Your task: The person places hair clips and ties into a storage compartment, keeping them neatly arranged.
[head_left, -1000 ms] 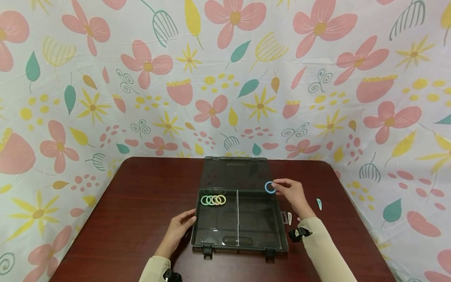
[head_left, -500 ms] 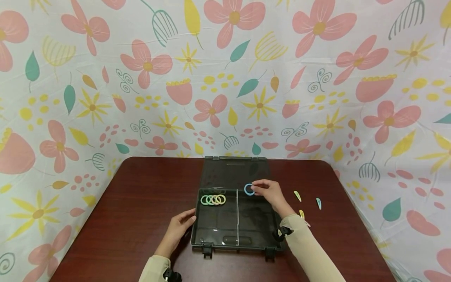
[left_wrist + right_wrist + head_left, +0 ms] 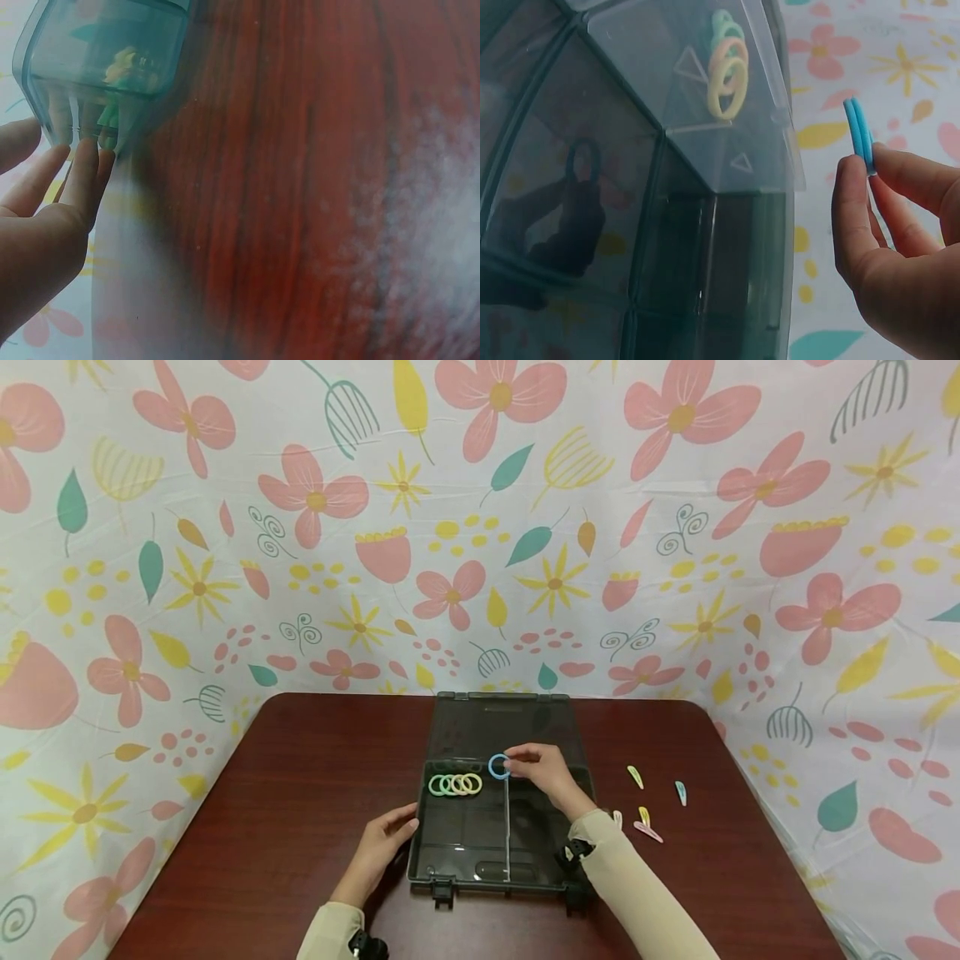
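My right hand pinches a blue hair tie between thumb and fingertips. It holds the tie over the back end of the divider in a dark see-through plastic box. A row of overlapping green, pink and yellow hair ties lies at the back of the box's left compartment. My left hand rests against the box's left side, its fingertips touching the wall and fingers nearly straight.
Several small hair clips lie right of the box, among them a blue clip, a yellow-green clip and a pink clip. The box's lid is folded back toward the patterned cloth. Two latches project at the front.
My right hand has carried the blue hair tie leftward, from the box's right back corner across the right compartment to the divider. My left hand has stayed in place.
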{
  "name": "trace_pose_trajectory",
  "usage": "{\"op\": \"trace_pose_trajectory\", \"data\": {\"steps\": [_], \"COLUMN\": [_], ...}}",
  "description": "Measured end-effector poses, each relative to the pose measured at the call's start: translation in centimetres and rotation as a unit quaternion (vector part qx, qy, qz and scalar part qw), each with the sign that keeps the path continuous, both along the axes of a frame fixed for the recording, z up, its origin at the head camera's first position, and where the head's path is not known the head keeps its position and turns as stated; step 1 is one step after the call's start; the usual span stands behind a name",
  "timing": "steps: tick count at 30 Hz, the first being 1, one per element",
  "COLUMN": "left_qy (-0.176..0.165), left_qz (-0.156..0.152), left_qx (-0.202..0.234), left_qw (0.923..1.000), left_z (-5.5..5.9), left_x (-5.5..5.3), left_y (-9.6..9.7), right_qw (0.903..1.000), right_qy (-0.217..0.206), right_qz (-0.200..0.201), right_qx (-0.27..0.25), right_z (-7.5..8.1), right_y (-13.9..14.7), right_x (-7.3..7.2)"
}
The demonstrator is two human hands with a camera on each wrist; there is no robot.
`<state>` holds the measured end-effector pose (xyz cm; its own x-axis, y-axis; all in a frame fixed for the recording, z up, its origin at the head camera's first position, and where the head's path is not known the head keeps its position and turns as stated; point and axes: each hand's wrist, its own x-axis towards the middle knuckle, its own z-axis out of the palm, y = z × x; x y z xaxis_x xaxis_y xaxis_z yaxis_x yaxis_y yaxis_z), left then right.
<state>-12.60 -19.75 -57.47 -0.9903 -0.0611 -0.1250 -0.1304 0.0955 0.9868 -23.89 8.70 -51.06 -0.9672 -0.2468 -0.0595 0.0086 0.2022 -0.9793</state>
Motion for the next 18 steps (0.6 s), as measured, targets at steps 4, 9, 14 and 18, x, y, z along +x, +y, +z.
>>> {"op": "trace_pose_trajectory", "data": {"steps": [4, 9, 14, 18], "left_qy": [0.000, 0.004, 0.008, 0.008], "left_qz": [0.000, -0.005, -0.006, -0.004], "left_qx": [-0.001, -0.003, 0.008, 0.015], "left_qw": [1.0000, 1.0000, 0.9999, 0.9998], "left_z": [-0.1, -0.2, -0.2, -0.1], "left_x": [0.0, -0.1, -0.1, -0.1], "left_y": [0.0, -0.1, -0.1, -0.1], "right_qw": [0.9999, 0.9991, 0.9956, 0.9899], "right_qy": [0.011, 0.026, 0.052, 0.087], "right_qz": [0.013, 0.014, 0.014, 0.010], "right_qx": [-0.001, 0.032, 0.076, 0.111], "right_z": [-0.4, -0.8, -0.9, -1.1], "right_y": [-1.0, -2.0, -2.9, -3.4], "right_x": [0.0, -0.2, -0.1, -0.1]}}
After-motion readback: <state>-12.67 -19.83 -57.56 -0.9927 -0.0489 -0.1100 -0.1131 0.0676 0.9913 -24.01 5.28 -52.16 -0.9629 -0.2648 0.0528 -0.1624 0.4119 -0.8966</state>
